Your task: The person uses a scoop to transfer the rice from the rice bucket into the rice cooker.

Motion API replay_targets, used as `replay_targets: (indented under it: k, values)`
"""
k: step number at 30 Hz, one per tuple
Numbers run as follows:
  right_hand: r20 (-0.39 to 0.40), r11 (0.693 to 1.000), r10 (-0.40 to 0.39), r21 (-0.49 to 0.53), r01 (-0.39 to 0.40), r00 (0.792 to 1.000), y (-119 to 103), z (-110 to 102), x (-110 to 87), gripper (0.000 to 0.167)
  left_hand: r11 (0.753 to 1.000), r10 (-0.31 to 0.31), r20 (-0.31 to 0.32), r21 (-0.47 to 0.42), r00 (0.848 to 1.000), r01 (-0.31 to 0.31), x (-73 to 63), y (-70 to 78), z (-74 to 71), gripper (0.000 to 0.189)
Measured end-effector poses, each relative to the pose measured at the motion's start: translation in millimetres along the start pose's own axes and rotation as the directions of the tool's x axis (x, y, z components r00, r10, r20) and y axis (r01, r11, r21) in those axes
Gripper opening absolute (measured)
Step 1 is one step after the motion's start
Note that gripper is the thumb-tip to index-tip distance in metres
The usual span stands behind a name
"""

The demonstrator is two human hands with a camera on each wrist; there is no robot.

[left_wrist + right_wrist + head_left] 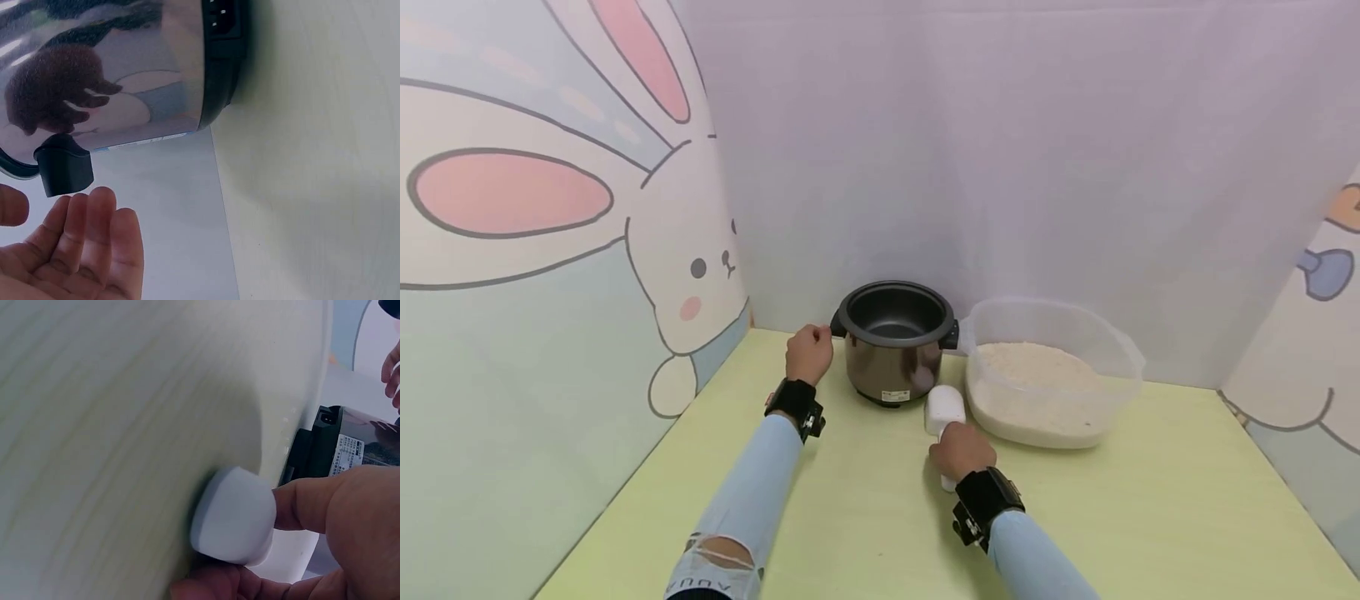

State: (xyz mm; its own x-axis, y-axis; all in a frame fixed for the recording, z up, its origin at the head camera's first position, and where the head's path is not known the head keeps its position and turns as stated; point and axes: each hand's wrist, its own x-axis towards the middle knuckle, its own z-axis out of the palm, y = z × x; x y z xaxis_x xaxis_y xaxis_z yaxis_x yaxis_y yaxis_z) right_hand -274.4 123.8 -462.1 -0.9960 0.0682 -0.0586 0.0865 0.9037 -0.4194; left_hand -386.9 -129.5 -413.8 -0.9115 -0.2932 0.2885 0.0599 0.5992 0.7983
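A brown metallic rice cooker [892, 367] with a dark inner pot and no lid stands at the back of the table. My left hand [809, 354] is beside its left side handle. In the left wrist view the fingers [100, 219] extend just below the black handle [64, 167], with a narrow gap between them. My right hand [964, 452] pinches the handle of a white scoop [945, 407] low over the table. The right wrist view shows the handle's end [234, 515] between thumb and fingers. Whether the scoop holds anything is unclear.
Right of the cooker stands a translucent plastic tub [1123, 358], partly filled with pale grain [1037, 371] that looks like rice. A pale curtain [1000, 167] hangs behind the yellowish table [1187, 500]. Panels with cartoon rabbits [685, 250] flank both sides.
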Motion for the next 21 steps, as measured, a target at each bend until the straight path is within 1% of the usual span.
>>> replay_targets:
  k: [5, 9, 11, 13, 16, 21]
  values:
    - [-0.008, 1.0, -0.025, 0.004, 0.025, 1.0, 2, -2, -5.7, 0.023, 0.999, -0.027, 0.02, -0.029, 0.999, 0.027, 10.2, 3.8, 6.6, 0.038]
    - [-0.013, 0.999, -0.042, 0.004, 0.042, 0.999, 2, -3, -9.9, 0.032, 0.996, -0.064, -0.003, -0.065, 0.998, 0.063, 17.6, 4.9, 12.2, 0.039]
    - [-0.026, 0.999, -0.053, 0.007, 0.053, 0.998, 2, -3, -11.1, 0.033, 0.994, -0.078, -0.021, -0.084, 0.997, 0.076, 20.1, 5.6, 13.8, 0.04]
    - [-0.033, 0.998, -0.059, 0.017, 0.06, 0.998, 4, -4, -12.3, 0.034, 0.991, -0.091, -0.02, -0.102, 0.996, 0.089, 21.8, 4.8, 15.1, 0.043]
    - [-0.041, 0.994, -0.094, 0.055, 0.096, 0.995, 7, -6, -15.8, 0.034, 0.984, -0.113, 0.008, -0.137, 0.994, 0.113, 23.5, 2.1, 17.5, 0.048]
    - [-0.025, 0.98, -0.147, 0.134, 0.149, 0.989, 15, -14, -24.2, 0.033, 0.963, -0.147, 0.091, -0.216, 0.985, 0.163, 25.9, -0.7, 23.2, 0.053]
